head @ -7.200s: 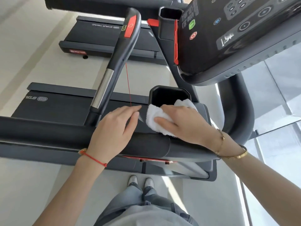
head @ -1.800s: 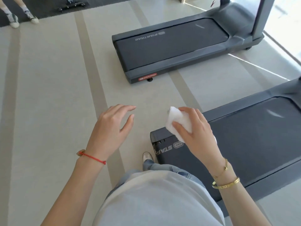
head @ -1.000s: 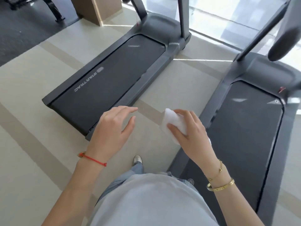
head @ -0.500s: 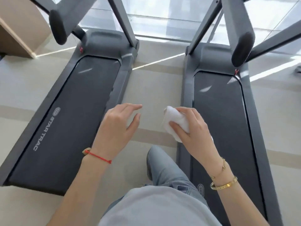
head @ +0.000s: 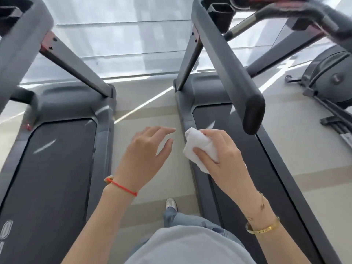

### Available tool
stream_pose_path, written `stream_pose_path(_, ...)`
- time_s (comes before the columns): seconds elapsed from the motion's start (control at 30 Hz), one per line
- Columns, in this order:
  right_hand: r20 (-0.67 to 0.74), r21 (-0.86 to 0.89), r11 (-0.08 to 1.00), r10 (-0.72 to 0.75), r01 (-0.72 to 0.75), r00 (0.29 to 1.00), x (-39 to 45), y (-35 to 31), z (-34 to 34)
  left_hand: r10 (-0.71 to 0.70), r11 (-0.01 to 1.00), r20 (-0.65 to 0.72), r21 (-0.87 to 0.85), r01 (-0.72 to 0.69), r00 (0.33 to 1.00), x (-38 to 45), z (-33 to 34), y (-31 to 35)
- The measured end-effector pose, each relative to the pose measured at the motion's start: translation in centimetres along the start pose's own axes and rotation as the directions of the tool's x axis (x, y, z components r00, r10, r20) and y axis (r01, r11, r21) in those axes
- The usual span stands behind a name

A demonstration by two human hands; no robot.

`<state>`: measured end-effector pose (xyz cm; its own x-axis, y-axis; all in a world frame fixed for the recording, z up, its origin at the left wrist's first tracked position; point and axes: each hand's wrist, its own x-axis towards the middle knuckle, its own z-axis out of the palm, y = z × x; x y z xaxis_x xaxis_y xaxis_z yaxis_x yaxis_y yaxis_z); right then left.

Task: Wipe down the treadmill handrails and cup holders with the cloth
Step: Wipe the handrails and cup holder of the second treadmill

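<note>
Right hand [head: 222,159]: gripping bunched white cloth [head: 200,147], in the air
Left hand [head: 146,155]: empty, fingers relaxed
Handrail [head: 228,60]: ahead of cloth, apart

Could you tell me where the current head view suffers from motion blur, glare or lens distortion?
Head view: motion blur smears the console at top right, while the hands and the cloth stay sharp; bright daylight washes out the window and streaks across the floor; wide-angle distortion splays the handrail and the treadmill decks outward.
</note>
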<state>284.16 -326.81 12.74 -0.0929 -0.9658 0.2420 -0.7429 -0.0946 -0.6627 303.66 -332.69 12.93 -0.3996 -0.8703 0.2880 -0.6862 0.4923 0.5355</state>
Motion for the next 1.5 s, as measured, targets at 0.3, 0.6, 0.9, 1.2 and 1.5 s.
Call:
stream_pose_path(0.3,-0.215,-0.001,0.995,0.095,-0.097,0.972,10.9,1.9,-3.2,0.257,0.963,0.06,-0.104,-0.25,0.965,17.0,2.4,-0.9)
stream_pose_path(0.6,-0.527,-0.241,0.93,0.114,-0.276,0.842,17.5,5.3,-6.2,0.551,0.826,0.14,-0.228,-0.515,0.822,30.4,7.0,-0.6)
stream_pose_path(0.9,-0.614,-0.275,0.656,0.443,-0.703,0.654,19.3,8.9,-3.7,0.753,0.658,0.298,-0.345,-0.67,0.586,40.8,11.5,-0.1)
stream_pose_path(1.2,-0.691,-0.353,0.442,0.471,-0.825,0.548,26.0,9.5,-0.2,0.853,0.513,0.367,-0.456,-0.727,0.371,44.8,15.0,-0.7)
stream_pose_path(1.5,-0.883,-0.254,0.294,0.318,-0.922,0.345,23.5,8.9,0.7,0.893,0.438,0.337,-0.506,-0.743,0.297,45.2,15.8,-1.2)
